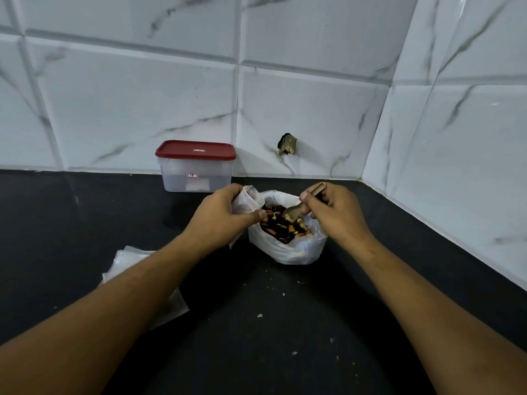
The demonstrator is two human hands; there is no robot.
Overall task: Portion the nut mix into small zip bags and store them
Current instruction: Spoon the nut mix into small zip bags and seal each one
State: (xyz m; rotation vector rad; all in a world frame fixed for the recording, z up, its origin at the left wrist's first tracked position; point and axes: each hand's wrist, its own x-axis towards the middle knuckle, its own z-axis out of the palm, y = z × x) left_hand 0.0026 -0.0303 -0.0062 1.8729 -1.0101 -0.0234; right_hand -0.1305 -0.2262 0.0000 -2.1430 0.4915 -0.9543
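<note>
Both forearms enter from the bottom corners, left forearm (114,309) and right forearm (427,295), and converge at frame centre.

Nut mix (281,228) is at centre frame: almonds, pale cashew-like pieces and dark bits. It sits in a white plastic bag (293,250) standing on the counter, mouth open and rolled down.

Spoon (293,212), pale and wooden-looking, has its bowl on top of the mix at the far side. Its handle slants up to the right. Right hand (333,212) grips the handle, fingers curled round it and thumb on top. The handle end sticks out above the knuckles.

Small zip bag (248,199) is just left of the white bag's rim and touching it, mouth tipped toward the mix. Left hand (219,215) holds it, fingers wrapped around the bag and thumb tip at the white bag's edge. Can't tell what's inside it.

Spare clear bags (128,260) lie flat at lower left, partly under the left forearm.

Clear container (196,178) with a red lid (196,150), closed, stands upper left of centre against the wall. It has a small label on the front and something pale inside, contents unclear.

Black counter (285,366) has pale crumbs (259,315) scattered in the lower middle. White marble-look wall tiles (285,104) fill the top and right, with a dark broken hole (287,144) right of the container.
</note>
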